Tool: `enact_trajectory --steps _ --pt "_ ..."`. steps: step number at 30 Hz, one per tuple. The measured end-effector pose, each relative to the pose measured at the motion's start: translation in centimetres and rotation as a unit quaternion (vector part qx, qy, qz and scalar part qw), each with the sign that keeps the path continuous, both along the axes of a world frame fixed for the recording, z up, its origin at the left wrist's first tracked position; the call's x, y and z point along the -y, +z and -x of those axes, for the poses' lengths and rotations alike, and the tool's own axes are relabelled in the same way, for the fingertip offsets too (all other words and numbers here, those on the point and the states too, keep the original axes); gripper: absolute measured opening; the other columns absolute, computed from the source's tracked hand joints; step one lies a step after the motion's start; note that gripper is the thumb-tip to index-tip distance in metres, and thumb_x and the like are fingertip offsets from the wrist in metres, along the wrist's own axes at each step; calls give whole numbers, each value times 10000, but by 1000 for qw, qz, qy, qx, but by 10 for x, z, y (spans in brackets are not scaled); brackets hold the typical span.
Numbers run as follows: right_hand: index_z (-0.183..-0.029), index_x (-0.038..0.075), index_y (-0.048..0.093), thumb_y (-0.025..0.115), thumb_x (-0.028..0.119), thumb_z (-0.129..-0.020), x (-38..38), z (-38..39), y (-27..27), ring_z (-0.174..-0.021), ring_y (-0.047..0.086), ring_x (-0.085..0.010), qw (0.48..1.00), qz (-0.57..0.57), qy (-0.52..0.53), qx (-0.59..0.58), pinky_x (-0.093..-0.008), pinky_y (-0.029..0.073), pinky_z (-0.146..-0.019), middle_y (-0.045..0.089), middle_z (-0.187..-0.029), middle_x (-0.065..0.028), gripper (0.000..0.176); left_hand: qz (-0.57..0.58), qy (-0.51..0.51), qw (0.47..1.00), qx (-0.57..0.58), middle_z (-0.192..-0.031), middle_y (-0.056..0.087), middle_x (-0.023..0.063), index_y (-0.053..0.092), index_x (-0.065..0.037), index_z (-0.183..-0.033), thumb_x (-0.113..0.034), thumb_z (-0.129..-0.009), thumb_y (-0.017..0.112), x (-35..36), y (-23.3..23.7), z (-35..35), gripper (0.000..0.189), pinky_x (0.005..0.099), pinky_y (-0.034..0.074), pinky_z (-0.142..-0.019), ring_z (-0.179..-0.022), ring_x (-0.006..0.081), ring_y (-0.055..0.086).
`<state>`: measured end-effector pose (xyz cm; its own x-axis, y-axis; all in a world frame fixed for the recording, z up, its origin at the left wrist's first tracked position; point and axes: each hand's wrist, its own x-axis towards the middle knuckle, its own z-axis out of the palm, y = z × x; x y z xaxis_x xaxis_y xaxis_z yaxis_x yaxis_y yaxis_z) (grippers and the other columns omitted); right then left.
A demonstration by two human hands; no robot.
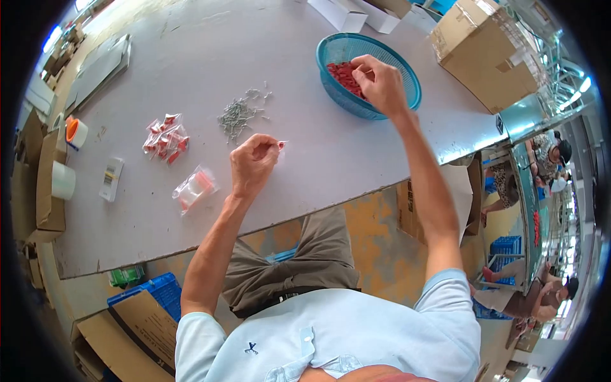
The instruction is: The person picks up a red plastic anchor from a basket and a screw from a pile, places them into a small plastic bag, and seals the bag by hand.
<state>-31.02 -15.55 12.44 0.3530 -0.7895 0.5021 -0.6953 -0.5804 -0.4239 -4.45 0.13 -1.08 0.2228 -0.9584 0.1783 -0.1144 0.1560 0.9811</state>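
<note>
My left hand [254, 159] is pinched shut over the table, with a small clear bag showing a bit of red at its fingertips. My right hand [377, 79] reaches into a teal basket [407, 70], fingers bent together at the red pieces [342, 75]; whatever they grip is hidden. Beyond my left hand lies a pile of small grey screws or pins [237, 118]. Clear bags with red pieces [167, 138] rest to the left of the pile. Nearer the table edge is another clear bag [195, 189] with red in it.
Cardboard box [487, 54] at the right back; white boxes [340, 14] behind the basket. On the left are a white packet [111, 179], tape rolls [76, 133] and an open carton [51, 184]. Grey sheets [98, 70] lie back left. Two people sit at another table, far right.
</note>
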Motion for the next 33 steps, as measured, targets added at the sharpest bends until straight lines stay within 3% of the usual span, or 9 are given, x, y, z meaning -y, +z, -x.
enact_trajectory --steps 2,4,7,16,23,26,28,30,33 --pt "-1075 43 740 699 131 -915 41 39 -8 -969 757 -321 995 -39 -42 -86 -415 602 -878 774 -1048 -153 187 -3 -2 1000 -5 -866 761 39 744 2 -990 -3 -925 719 0 3 5 70 236 574 -686 -768 71 698" --pt "-1150 50 743 714 183 -899 67 62 -31 -1103 716 -329 941 -166 -68 -288 -423 568 -970 760 -1119 -172 286 -5 3 1000 -6 -849 769 48 751 6 -978 -9 -919 723 0 5 5 66 238 560 -694 -763 71 699" --pt "-1161 84 757 729 190 -871 72 57 -39 -1176 684 -333 898 -285 -35 -335 -429 553 -1009 736 -1190 -189 310 1 12 1000 9 -834 760 42 749 5 -973 -10 -922 724 -1 7 2 59 236 552 -681 -746 68 688" --pt "-1131 103 744 736 142 -885 69 42 -42 -1134 697 -368 908 -182 -62 -372 -473 572 -1001 741 -1173 -170 249 10 -1 1000 20 -852 745 37 735 2 -995 12 -935 703 1 0 1 69 232 581 -643 -738 76 690" --pt "-1076 72 748 754 234 -913 63 46 -40 -1071 701 -345 937 -138 -85 -310 -479 549 -981 746 -1121 -159 230 11 16 1000 24 -810 747 37 741 3 -964 -13 -915 723 0 4 0 55 241 542 -662 -724 71 677" --pt "-1047 73 750 751 217 -918 62 52 -45 -983 715 -357 944 -7 -61 -324 -463 571 -898 758 -1053 -140 193 7 24 999 25 -813 742 41 735 8 -966 -7 -917 718 1 5 0 54 237 552 -638 -717 77 680" --pt "-1038 65 745 736 213 -949 47 35 -28 -900 735 -322 992 80 -68 -68 -416 591 -834 769 -1014 -131 173 -14 42 999 25 -819 737 45 729 12 -968 10 -920 708 2 5 -2 53 231 561 -621 -714 81 680" --pt "-1035 34 743 750 145 -948 0 2 -7 -769 727 -220 994 40 -27 103 -318 577 -713 777 -919 -93 141 -25 22 998 -55 -810 734 52 726 15 -958 7 -919 706 3 5 -4 44 232 554 -616 -721 86 681" --pt "-1050 1 738 747 50 -948 -64 -32 -21 -778 696 -111 962 -119 91 227 -244 561 -692 766 -913 -64 114 -53 17 997 -45 -815 739 60 729 13 -956 -12 -923 708 0 15 -7 47 239 580 -634 -742 85 693"
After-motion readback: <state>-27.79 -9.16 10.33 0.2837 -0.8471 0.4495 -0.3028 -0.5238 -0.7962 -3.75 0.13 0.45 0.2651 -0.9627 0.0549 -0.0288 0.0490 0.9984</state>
